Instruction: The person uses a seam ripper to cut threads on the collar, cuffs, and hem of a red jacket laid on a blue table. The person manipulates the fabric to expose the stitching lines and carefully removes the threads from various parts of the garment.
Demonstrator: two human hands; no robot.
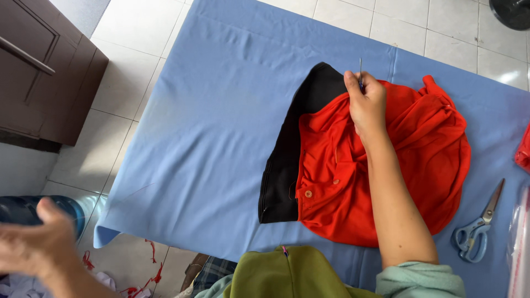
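Observation:
A red garment [425,149] with a black collar panel [287,160] and small orange buttons lies bunched on a blue cloth-covered table [221,121]. My right hand [365,102] rests on the garment's upper part, fingers closed around a thin metal tool [360,70] that sticks up past my fingertips. My left hand [38,243] is blurred at the lower left, off the table's edge and over the floor, fingers spread, holding nothing visible.
Blue-handled scissors [477,232] lie on the cloth at the right. A clear plastic bag [520,243] and a red piece [523,149] sit at the right edge. A dark wooden cabinet [49,72] stands at the left. Red thread scraps [152,276] litter the tiled floor.

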